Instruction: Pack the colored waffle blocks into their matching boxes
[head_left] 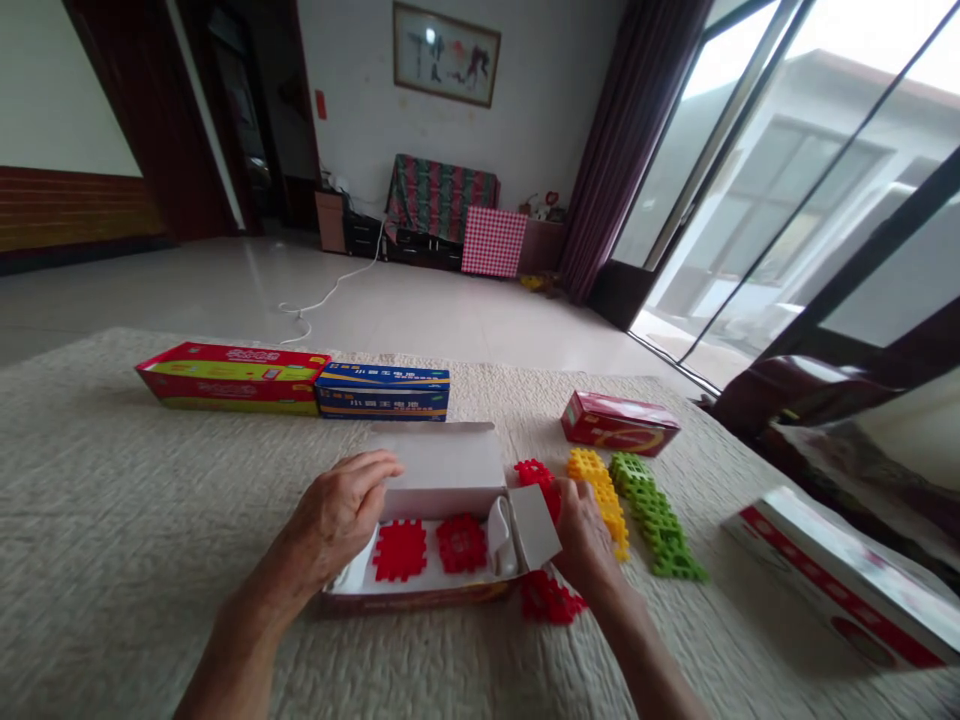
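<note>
An open white-lined box [420,601] lies in front of me with its lid folded back. Inside are a red square piece [400,550] on the left, another red piece [461,543] beside it, and a white object [500,537] at the right end. My left hand [337,515] rests at the box's left edge, its fingers together by the raised lid; what they grip, if anything, is hidden. To the right of the box's side flap, my right hand [581,530] is closed at red pieces [534,472]; its fingertips are partly hidden. More red pieces [549,598] lie below that hand.
Yellow pieces [602,495] and green pieces [656,520] form rows on the right. Behind them sits a small red box [619,422]. A red-yellow box [240,378] and a blue box [384,391] stand at the back left. A white-red box [840,580] lies far right.
</note>
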